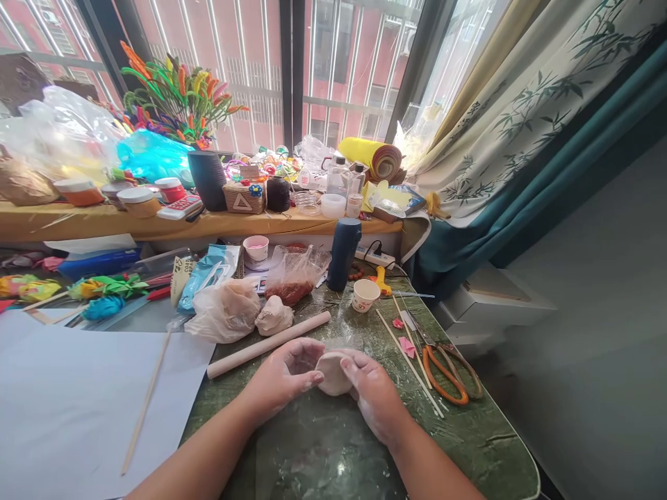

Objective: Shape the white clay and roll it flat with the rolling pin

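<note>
Between my hands, a flat round disc of pale clay (334, 375) is held tilted above the table. My right hand (376, 397) pinches its right side, with the thumb on the face and the fingers behind. My left hand (284, 378) curls around the left edge, its thumb and fingertips at the rim. White residue coats the fingers of both hands. Just beyond them lies a pale rolling pin (268, 344), set diagonally. Behind it sits a lump of clay (274, 317) beside a crumpled plastic bag (225, 310).
Orange-handled scissors (452, 375) and thin wooden sticks (409, 362) lie to the right. A paper cup (365, 296), a dark blue bottle (344, 255) and a yellow glue gun (384, 280) stand behind. White paper (83, 403) covers the left side. Jars (140, 201) crowd the windowsill.
</note>
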Demonstrator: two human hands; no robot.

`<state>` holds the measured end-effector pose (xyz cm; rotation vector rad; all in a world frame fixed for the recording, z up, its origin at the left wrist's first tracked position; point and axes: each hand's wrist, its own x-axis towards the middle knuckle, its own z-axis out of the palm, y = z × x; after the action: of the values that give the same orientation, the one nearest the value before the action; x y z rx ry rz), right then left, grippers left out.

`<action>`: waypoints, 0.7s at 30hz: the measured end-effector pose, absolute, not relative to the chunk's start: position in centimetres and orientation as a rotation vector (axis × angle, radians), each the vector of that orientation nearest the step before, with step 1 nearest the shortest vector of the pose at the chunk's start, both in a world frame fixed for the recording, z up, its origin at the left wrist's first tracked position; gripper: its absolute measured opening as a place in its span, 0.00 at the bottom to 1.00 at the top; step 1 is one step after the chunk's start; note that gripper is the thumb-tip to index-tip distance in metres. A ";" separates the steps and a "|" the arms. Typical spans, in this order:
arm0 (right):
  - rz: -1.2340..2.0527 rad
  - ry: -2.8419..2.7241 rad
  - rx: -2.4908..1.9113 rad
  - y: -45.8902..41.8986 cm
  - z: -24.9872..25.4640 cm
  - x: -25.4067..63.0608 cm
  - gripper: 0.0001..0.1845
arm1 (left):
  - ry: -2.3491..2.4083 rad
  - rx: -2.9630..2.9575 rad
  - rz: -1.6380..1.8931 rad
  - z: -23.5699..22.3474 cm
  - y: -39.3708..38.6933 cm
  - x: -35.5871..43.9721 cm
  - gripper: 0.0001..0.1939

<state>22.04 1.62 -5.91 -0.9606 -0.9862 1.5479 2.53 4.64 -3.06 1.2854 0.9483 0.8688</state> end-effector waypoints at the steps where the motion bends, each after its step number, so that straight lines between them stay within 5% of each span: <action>1: 1.570 -0.850 -0.955 1.9 -5.8 22.0 0.21 | 0.945 1.241 0.916 -3.2 4.8 2.5 0.25; 6: 1.304 -0.743 -1.006 2.3 -2.4 24.3 0.23 | 1.054 0.994 1.069 -3.9 5.6 2.3 0.24; 10: 0.350 -1.373 -1.046 0.5 1.2 27.7 0.26 | 1.064 0.923 1.101 -4.2 5.9 2.3 0.24; 13: 0.021 -1.857 -0.903 -1.0 0.6 28.3 0.31 | 1.076 0.937 1.098 -4.2 5.9 2.3 0.24; 17: 0.070 -2.567 -0.718 -2.4 -3.5 27.2 0.39 | 1.073 0.965 1.099 -4.5 5.9 2.5 0.24; 21: 0.216 -2.335 -1.117 -2.8 -5.7 26.9 0.31 | 1.103 1.079 1.091 -4.6 5.8 2.6 0.21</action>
<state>26.91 -2.79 -5.74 -1.1173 -2.3354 0.2157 2.58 5.78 -4.58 1.0795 1.1030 1.0906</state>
